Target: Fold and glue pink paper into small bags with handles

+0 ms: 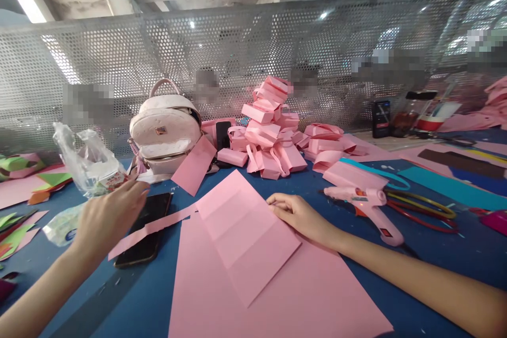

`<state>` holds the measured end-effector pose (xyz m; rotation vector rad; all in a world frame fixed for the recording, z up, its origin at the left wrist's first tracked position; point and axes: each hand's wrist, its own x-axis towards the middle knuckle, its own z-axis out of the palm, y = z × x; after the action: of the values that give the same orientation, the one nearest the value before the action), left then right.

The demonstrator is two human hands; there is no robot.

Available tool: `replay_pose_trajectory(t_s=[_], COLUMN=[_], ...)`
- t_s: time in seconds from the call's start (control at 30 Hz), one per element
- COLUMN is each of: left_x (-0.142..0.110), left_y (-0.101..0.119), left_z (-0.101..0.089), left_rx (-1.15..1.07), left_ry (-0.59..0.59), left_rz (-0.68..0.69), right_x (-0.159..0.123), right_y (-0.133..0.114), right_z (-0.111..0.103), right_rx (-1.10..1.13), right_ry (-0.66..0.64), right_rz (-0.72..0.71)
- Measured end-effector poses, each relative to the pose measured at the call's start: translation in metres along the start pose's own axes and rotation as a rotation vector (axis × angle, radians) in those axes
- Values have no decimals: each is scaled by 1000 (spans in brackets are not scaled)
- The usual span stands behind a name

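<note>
My right hand (295, 216) holds the right edge of a creased pink paper sheet (241, 232), with its fingers closed at the edge. The sheet has several parallel folds and lies tilted over a larger flat pink sheet (206, 301). My left hand (113, 211) is raised near the clear plastic bag (89, 161), beside a black phone (148, 232). Its fingers are curled together, and whatever they hold, if anything, is hidden. A narrow pink paper strip (158, 224) lies across the phone and reaches the creased sheet.
A pink glue gun (362, 198) lies to the right, near coloured strips (423, 211). Folded pink paper pieces (265, 132) are piled at the back beside a white backpack (164, 127). Green and orange paper scraps (51, 182) lie at left. Behind stands a perforated metal panel (237, 37).
</note>
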<state>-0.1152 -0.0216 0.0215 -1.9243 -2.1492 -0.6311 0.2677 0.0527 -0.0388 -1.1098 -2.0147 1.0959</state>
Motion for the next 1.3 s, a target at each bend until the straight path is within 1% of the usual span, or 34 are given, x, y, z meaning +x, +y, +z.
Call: replay_pose_trajectory(t_s=[0.1, 0.13, 0.17, 0.27, 0.37, 0.4, 0.47, 0.57, 0.63, 0.77, 0.93, 1.17, 1.3], left_x=[5, 6, 7, 5, -5, -9, -19, -32, -37, -43, -42, -41, -41], left_y=[31, 41, 51, 77, 95, 99, 103, 105, 105, 103, 102, 103, 105], left_z=[21, 30, 39, 63, 76, 78, 80, 83, 85, 87, 86, 81, 78], left_rx=[-280, -472, -660, -984, -1232, -1291, -1368, -1401, -1390, -1334, -1266, -1177, -1118], left_ry=[-78, -115, -125, -95, -239, -294, -366, -410, -414, -436, -464, -474, -486], left_rz=[86, 98, 81, -30, -120, -139, -183, -248, -270, -254, -224, -215, -177], right_x=[1, 0, 0, -3, -7, -8, -10, -12, -12, -11, -10, -12, -10], right_y=[4, 5, 6, 6, 1, -2, -6, -9, -10, -9, -8, -13, -9], right_z=[0, 0, 0, -2, -4, -5, -5, -4, -2, 2, 3, 3, 5], right_rx=[40, 54, 68, 109, 187, 215, 249, 260, 293, 360, 375, 388, 297], right_ry=[18, 28, 40, 74, 75, 57, 15, -28, -51, -80, -102, -87, 16], right_rz=[18, 21, 22, 24, 44, 45, 24, 1, 22, 65, 65, 64, 104])
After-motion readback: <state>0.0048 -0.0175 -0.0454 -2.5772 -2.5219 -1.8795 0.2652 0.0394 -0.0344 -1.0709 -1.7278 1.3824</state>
